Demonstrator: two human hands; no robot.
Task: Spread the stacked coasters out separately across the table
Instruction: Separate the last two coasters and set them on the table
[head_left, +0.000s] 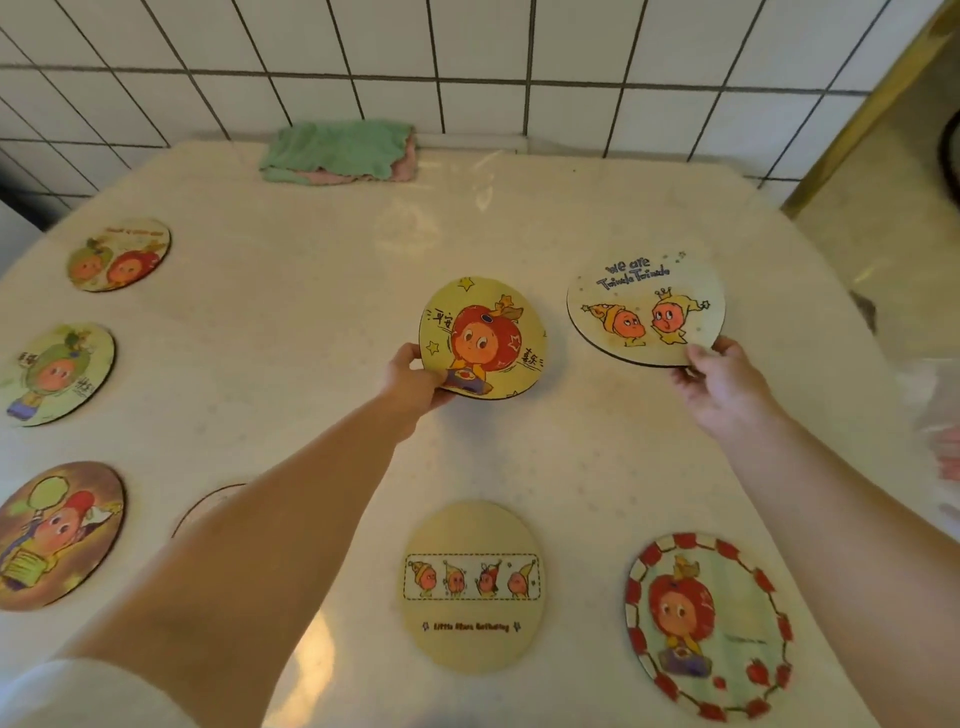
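Note:
My left hand (415, 382) grips the near-left edge of a yellow coaster (483, 338) showing a red-haired cartoon figure, held at the table's middle. My right hand (719, 384) pinches the near edge of a white coaster (647, 312) lettered "we are", tilted just above the table to the right. Single coasters lie flat around them: three along the left edge (119, 254) (57, 374) (57, 535), a tan one with small figures (472, 587) near me, and a red-bordered one (709, 626) at the near right. Another coaster (208, 506) is mostly hidden under my left forearm.
A folded green and pink cloth (340, 153) lies at the table's far edge against the white tiled wall (467, 62). The cream table (291, 291) has rounded corners; its right edge drops off beside a yellowish door frame (872, 104).

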